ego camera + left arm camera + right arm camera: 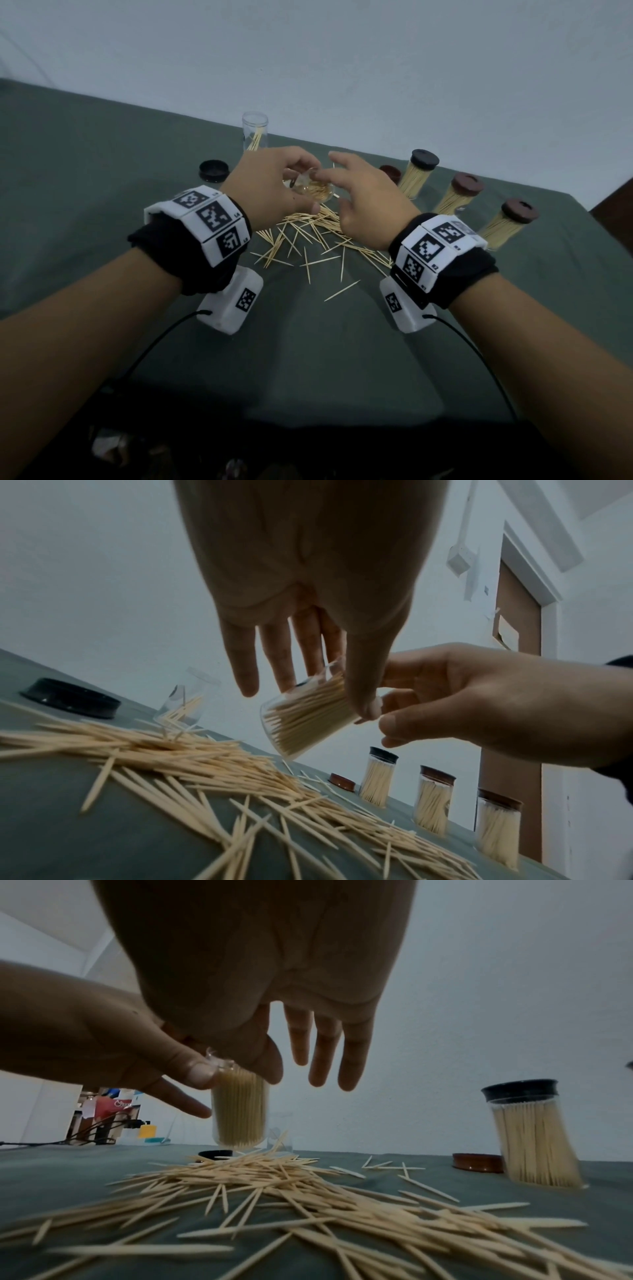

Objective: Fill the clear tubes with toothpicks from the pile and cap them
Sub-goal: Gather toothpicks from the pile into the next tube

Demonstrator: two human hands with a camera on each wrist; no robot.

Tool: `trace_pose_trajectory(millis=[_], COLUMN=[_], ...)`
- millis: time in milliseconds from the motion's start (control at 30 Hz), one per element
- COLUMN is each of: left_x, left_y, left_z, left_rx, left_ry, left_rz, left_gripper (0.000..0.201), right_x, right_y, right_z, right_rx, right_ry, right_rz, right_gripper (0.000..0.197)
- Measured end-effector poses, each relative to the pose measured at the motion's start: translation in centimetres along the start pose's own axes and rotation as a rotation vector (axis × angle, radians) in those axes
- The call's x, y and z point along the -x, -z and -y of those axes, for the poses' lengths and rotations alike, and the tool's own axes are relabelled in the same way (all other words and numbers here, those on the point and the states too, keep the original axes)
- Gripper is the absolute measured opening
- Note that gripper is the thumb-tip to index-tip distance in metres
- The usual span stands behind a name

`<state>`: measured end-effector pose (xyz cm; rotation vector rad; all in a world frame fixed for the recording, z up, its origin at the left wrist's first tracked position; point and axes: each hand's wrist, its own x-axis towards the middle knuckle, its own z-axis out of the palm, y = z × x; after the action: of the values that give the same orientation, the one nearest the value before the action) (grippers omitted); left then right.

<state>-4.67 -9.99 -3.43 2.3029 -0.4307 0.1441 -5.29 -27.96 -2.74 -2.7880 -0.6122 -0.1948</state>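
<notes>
Two hands raised over the loose pile of pale wooden toothpicks (315, 236). Left hand (270, 186) pinches a clear, nearly full, uncapped plastic tube (308, 718) near its rim with thumb and fingers. Right hand (363, 198) beside it, fingers spread and relaxed, index tip at the tube mouth, holding nothing.

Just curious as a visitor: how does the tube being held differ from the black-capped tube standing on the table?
The held tube is lifted off the table and tilted, gripped by the left hand; the black-capped tube stands on the table, touched by no hand. The held tube is open, with no cap; the other is closed with a black cap. Both are clear and packed with toothpicks.
</notes>
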Motion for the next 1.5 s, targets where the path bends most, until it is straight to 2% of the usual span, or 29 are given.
trace_pose_trajectory(millis=[100,233,433,500,567,600,733,800,933,1067,1133,1200,1267,1400,1500], left_x=[0.2,0.3,0.0,-0.1,-0.2,-0.3,-0.2,-0.1,0.1,0.3,0.3,0.2,0.1,0.1,0.1], left_y=[-0.5,-1.1,-0.7,-0.4,0.0,0.2,0.7,0.6,0.5,0.5,0.6,0.8,0.9,1.0,1.3], left_z=[-0.5,-0.7,-0.3,-0.1,0.1,0.2,0.1,0.0,-0.4,-0.3,-0.2,-0.2,-0.2,-0.1,0.0], left_rx=[0.010,0.006,0.006,-0.007,-0.020,-0.018,-0.031,-0.036,-0.064,-0.070,-0.078,-0.079,-0.074,-0.078,-0.080], left_ry=[-0.052,-0.069,-0.025,0.004,0.021,0.026,0.024,0.018,-0.006,0.003,0.016,0.029,0.033,0.038,0.043], left_rz=[0.049,0.113,0.101,0.104,0.100,0.095,0.092,0.097,0.106,0.110,0.107,0.105,0.106,0.108,0.109], left_gripper=[0.056,0.057,0.058,0.060,0.060,0.059,0.059,0.059,0.059,0.058,0.058,0.058,0.059,0.060,0.060], right_x=[0.0,0.5,1.3,1.8,2.4,2.8,4.8,5.3,4.4,4.1,4.1,4.2,4.3,3.4,2.4], right_y=[-0.6,-0.2,1.0,1.6,2.2,2.5,1.9,1.0,0.4,0.5,0.8,1.3,1.6,1.0,0.2], right_z=[-0.1,-0.1,-0.8,-1.2,-1.8,-1.9,-1.7,-1.5,-1.7,-3.7,-4.8,-5.5,-5.9,-5.8,-5.2], right_rx=[-0.026,-0.128,-0.136,-0.188,-0.222,-0.212,-0.014,0.008,0.059,0.198,0.242,0.252,0.226,0.144,0.087], right_ry=[0.009,-0.078,-0.050,-0.039,-0.019,-0.017,-0.081,-0.113,-0.159,-0.288,-0.350,-0.448,-0.510,-0.454,-0.397], right_rz=[0.063,0.156,0.027,-0.036,-0.028,0.039,0.474,0.527,0.418,0.303,0.278,0.319,0.372,0.327,0.271], right_gripper=[0.054,0.044,0.064,0.054,0.037,0.032,0.017,0.018,0.003,0.009,0.028,0.060,0.074,0.046,0.038])
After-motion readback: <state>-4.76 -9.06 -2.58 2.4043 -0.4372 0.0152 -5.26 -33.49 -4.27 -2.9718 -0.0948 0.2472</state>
